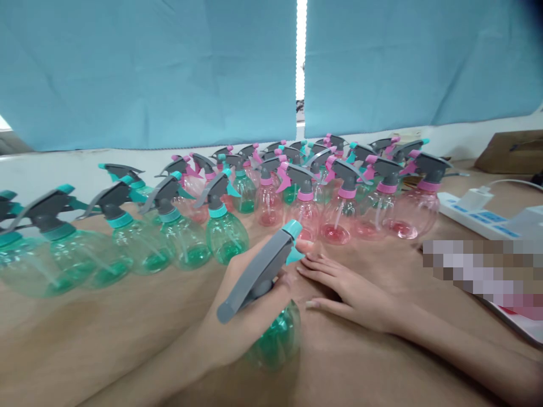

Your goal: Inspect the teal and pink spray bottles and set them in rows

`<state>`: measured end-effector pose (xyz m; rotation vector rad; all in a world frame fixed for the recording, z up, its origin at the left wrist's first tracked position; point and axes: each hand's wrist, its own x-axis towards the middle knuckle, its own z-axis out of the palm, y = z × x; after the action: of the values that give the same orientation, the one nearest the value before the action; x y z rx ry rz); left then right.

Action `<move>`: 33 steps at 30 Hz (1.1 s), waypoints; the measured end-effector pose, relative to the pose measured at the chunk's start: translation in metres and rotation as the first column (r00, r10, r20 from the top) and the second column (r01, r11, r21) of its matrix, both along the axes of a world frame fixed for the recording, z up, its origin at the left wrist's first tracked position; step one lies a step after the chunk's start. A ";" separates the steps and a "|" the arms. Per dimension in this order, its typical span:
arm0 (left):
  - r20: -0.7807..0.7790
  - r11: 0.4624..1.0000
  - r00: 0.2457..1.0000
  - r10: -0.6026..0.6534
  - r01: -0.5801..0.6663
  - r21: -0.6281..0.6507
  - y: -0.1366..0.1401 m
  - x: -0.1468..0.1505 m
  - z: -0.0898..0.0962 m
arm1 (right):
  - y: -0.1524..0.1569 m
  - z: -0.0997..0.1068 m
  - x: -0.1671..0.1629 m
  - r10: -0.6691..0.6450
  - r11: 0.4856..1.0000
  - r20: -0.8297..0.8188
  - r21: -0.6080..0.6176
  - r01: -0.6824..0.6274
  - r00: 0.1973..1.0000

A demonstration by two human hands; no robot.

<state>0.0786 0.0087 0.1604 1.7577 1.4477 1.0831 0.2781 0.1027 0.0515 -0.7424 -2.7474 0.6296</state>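
Note:
My left hand (227, 336) is wrapped round the neck of a green spray bottle (278, 339) in front of me. Its grey head with a teal nozzle rises above the hand, tilted, with the nozzle pointing up and to the right. The fingers cover most of the bottle's neck. Just right of the bottle, my right hand (356, 291) rests low over the table with its fingers stretched out. Its fingertips are close to the teal trigger; whether they touch it, I cannot tell. Nothing shows in this hand.
Several green spray bottles (148, 249) stand in a row at the left. Pink spray bottles (339, 220) and more green ones fill the back. On the right are a white power strip (475, 217), a blurred-out flat item (479, 277) and a brown box (509, 152). Blue curtains (169, 73) hang behind.

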 end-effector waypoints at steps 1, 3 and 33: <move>-0.005 1.000 1.000 0.004 -0.004 0.004 0.001 0.000 -0.002 | 0.000 0.000 0.000 0.001 1.000 0.001 0.001 -0.001 1.000; 0.000 1.000 1.000 0.007 -0.007 0.015 0.003 0.001 -0.008 | 0.001 -0.001 0.000 -0.001 1.000 -0.001 0.002 0.001 1.000; 0.001 0.996 0.997 -0.084 0.084 -0.037 -0.004 0.000 0.007 | 0.000 -0.001 0.001 -0.019 1.000 -0.017 -0.022 0.019 1.000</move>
<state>0.0784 0.0048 0.1671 1.7765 1.3732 1.0068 0.2794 0.1025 0.0507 -0.7629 -2.7187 0.6595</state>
